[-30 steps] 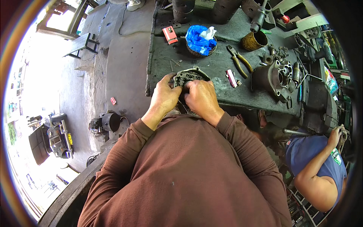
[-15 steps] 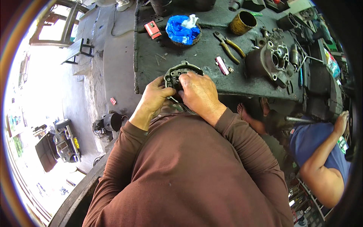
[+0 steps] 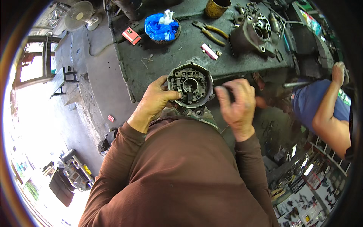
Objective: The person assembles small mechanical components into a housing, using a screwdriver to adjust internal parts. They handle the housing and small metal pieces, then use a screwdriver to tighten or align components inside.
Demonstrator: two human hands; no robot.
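Your left hand (image 3: pixel 153 100) grips the round housing (image 3: pixel 190 92) by its left rim, thumb over the edge, holding it above your lap, near the bench (image 3: pixel 166 56) edge. Your right hand (image 3: pixel 240 108) is apart from it, just to the right, fingers loosely bent — blurred, so you cannot tell whether they hold anything. Pliers (image 3: pixel 204 28) lie beyond, on the bench.

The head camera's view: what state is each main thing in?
Round grey metal housing: open-faced, held.
Left hand: gripping the housing.
Right hand: apart from the housing, fingers partly curled.
Steel pliers with yellow handles: lying, handles spread.
Round brown wicker basket: holding blue plastic.
Yellow-brown cylindrical can: upright.
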